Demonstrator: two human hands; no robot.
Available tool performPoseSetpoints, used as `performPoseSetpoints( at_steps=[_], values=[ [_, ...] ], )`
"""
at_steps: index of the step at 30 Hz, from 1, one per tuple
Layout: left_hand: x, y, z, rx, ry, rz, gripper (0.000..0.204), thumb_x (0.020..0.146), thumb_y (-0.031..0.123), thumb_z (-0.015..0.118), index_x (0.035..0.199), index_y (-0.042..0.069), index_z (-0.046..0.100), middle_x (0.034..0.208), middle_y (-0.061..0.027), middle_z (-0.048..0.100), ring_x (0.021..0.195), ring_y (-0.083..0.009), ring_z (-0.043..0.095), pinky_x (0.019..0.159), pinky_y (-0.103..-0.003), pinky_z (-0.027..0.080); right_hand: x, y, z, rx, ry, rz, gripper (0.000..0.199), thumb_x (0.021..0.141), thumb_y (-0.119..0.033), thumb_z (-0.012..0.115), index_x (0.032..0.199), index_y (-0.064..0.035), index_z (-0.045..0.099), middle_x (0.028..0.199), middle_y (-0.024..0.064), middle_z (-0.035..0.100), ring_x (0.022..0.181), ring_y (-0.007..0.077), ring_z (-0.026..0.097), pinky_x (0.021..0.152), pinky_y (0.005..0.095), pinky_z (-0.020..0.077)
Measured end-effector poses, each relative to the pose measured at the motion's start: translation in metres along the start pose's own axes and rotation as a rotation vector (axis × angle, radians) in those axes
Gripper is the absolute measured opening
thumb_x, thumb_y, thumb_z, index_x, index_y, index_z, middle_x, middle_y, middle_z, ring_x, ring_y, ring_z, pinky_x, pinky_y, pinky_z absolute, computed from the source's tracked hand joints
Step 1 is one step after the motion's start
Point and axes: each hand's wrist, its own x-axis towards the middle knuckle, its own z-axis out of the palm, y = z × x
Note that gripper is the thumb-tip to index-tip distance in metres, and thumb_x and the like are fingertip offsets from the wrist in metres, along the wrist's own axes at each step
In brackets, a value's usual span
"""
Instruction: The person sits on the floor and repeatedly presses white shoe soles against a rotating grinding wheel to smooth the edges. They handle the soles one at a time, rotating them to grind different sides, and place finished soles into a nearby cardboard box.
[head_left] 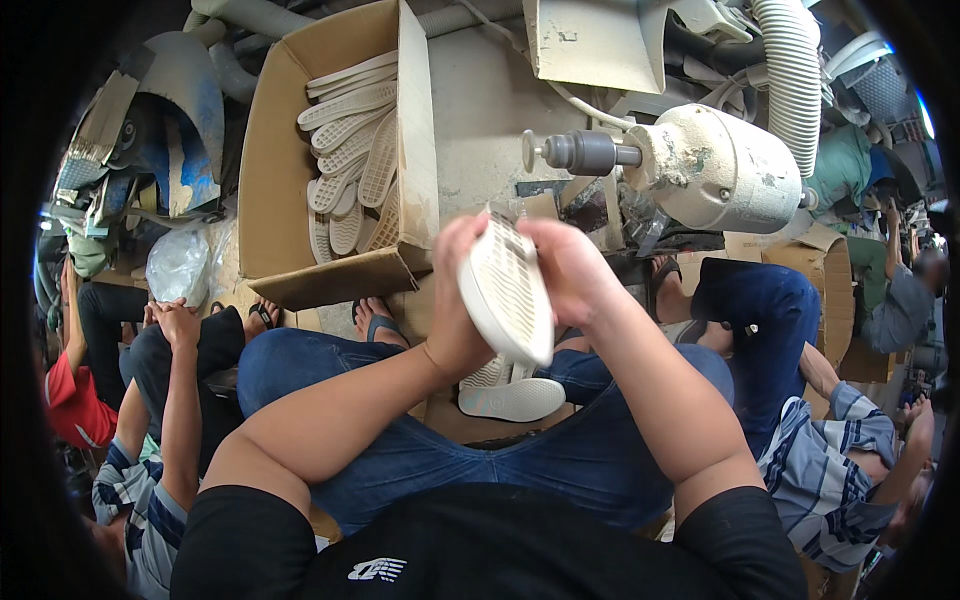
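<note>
Above my lap I hold a white shoe sole (512, 285), tilted, its ribbed and gridded face turned upward. My left hand (452, 285) closes round its left edge. Near the sole's far end, my right hand (572, 265) grips the right side; some of the fingertips are hidden behind it. Between my thighs rests another white sole (513, 400), with more soles partly covered beside it. Ahead to the right is a cream motor (725, 168), whose grey spindle (588, 153) points left and carries a small round tip.
A tall open cardboard box (417, 130) stands ahead to the left, with several white soles (345, 150) inside. A ribbed hose (795, 80) runs behind the motor. People sit close on both sides. A clear plastic bag (180, 263) lies at the left.
</note>
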Motion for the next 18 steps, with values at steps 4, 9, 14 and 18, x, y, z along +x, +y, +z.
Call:
performPoseSetpoints(
  at_steps=[4,9,14,18],
  values=[
    [-0.014,0.011,-0.013,-0.352,-0.239,0.131,0.098,0.082,0.029,0.085,0.163,0.0,0.036,0.156,-0.0268,0.042,0.15,-0.045,0.041,0.124,-0.051,0.038,-0.028,-0.024,-0.013,-0.238,-0.035,-0.13,0.031,0.099,0.005,0.068,0.128,0.0108,0.058,0.117,0.0225,0.074,0.101,0.0317,0.079,0.086,0.0434,0.0694],
    [0.019,-0.002,0.009,-1.037,-0.003,-0.743,0.058,0.11,0.039,0.052,0.152,-0.002,0.047,0.148,-0.0201,0.057,0.138,-0.0286,0.056,0.118,-0.047,0.047,-0.035,-0.019,-0.006,-0.322,-0.028,-0.089,0.036,0.102,-0.004,0.072,0.136,0.0048,0.061,0.114,0.0174,0.076,0.097,0.0246,0.079,0.085,0.041,0.0692],
    [0.054,-0.027,0.013,-1.468,-0.152,-1.441,0.045,0.115,0.038,0.048,0.13,-0.002,0.064,0.119,-0.0205,0.076,0.104,-0.0327,0.075,0.099,-0.049,0.06,-0.029,0.012,0.006,-0.476,-0.082,-0.213,0.058,0.101,0.0,0.071,0.154,0.0067,0.049,0.131,0.0162,0.071,0.115,0.0213,0.072,0.102,0.0366,0.0602],
    [0.078,-0.032,0.009,-1.447,-0.092,-1.365,0.047,0.117,0.039,0.045,0.134,-0.002,0.062,0.124,-0.0207,0.074,0.108,-0.0334,0.075,0.101,-0.05,0.061,-0.042,0.009,0.012,-0.592,-0.04,-0.27,0.078,0.102,0.005,0.065,0.171,0.0033,0.029,0.144,0.0165,0.065,0.128,0.0205,0.066,0.109,0.0349,0.0552]
  ],
)
